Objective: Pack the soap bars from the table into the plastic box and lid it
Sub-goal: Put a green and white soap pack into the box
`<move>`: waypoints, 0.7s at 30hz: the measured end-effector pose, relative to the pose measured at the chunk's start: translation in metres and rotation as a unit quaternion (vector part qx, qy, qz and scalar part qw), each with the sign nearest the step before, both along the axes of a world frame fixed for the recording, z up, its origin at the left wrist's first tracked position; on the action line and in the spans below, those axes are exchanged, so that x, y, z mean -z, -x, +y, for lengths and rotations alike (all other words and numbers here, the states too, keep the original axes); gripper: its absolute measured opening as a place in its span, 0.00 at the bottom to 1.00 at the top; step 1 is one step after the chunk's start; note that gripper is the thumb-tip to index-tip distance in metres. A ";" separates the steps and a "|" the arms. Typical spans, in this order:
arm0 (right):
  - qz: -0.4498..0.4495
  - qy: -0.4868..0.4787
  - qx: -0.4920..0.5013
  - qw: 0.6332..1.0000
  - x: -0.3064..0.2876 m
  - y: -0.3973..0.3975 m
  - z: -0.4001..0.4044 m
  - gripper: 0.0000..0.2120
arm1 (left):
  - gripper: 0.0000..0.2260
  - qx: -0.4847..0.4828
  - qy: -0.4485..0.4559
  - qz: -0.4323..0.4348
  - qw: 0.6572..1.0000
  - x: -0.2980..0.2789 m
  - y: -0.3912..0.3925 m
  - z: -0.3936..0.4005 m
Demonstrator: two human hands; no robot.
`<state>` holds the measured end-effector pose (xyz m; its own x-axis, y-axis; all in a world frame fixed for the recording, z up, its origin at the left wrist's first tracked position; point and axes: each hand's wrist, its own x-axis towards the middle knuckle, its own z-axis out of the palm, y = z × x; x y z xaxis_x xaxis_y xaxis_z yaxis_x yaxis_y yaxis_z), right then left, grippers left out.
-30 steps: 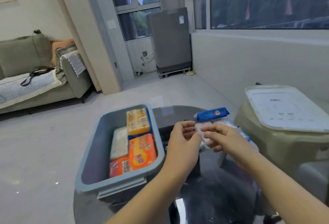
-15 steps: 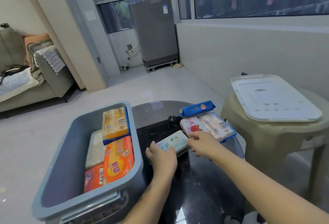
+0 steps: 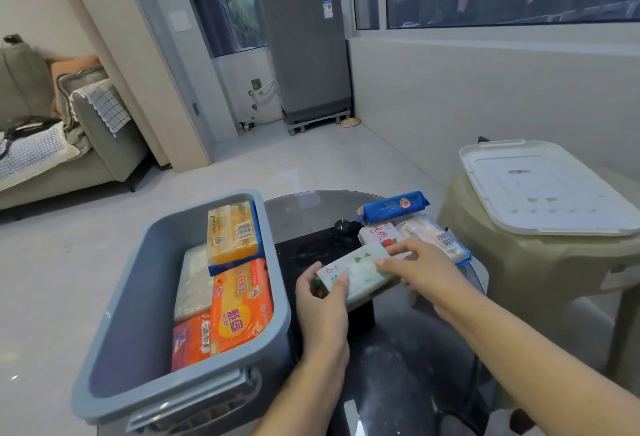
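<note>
A grey-blue plastic box [image 3: 138,314] stands on the left of the dark glass table [image 3: 398,366]. Inside lie a yellow soap pack [image 3: 232,233], an orange pack [image 3: 240,304], a red-orange pack [image 3: 190,340] and a whitish one [image 3: 192,283]. A white soap bar with green triangles [image 3: 356,274] is held just above the table, right of the box: my left hand [image 3: 322,300] grips its near end, my right hand [image 3: 420,269] its far end. Behind it lie a blue bar [image 3: 393,207], a pink-printed bar [image 3: 375,233] and a clear-wrapped pack [image 3: 433,234]. The white lid [image 3: 543,189] rests on a stool.
The beige plastic stool [image 3: 519,262] stands close to the table's right side. Beyond the table are pale floor, a sofa [image 3: 52,137] at far left, and a grey appliance [image 3: 308,51] by the window.
The camera tilted down and left. Both hands dropped from the pile of bars to the white green-patterned bar and now hold it by both ends, lifted slightly off the table.
</note>
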<state>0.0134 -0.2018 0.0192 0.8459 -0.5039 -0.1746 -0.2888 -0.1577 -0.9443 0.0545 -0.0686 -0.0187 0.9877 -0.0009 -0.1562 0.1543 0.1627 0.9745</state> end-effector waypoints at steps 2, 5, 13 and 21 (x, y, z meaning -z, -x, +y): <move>-0.045 -0.044 0.024 0.998 -0.002 0.006 -0.005 0.10 | 0.17 0.017 0.066 0.027 0.997 -0.004 0.004 -0.007; -0.102 -0.157 0.035 0.982 -0.005 0.014 -0.010 0.14 | 0.16 0.055 0.092 0.019 0.994 -0.010 0.008 -0.024; -0.160 -0.138 0.149 0.966 -0.013 0.029 -0.060 0.14 | 0.17 0.140 -0.048 0.010 0.989 -0.013 -0.015 -0.068; -0.143 -0.129 0.207 0.959 -0.004 0.039 -0.093 0.25 | 0.43 0.105 -0.432 0.075 0.893 -0.002 -0.047 -0.117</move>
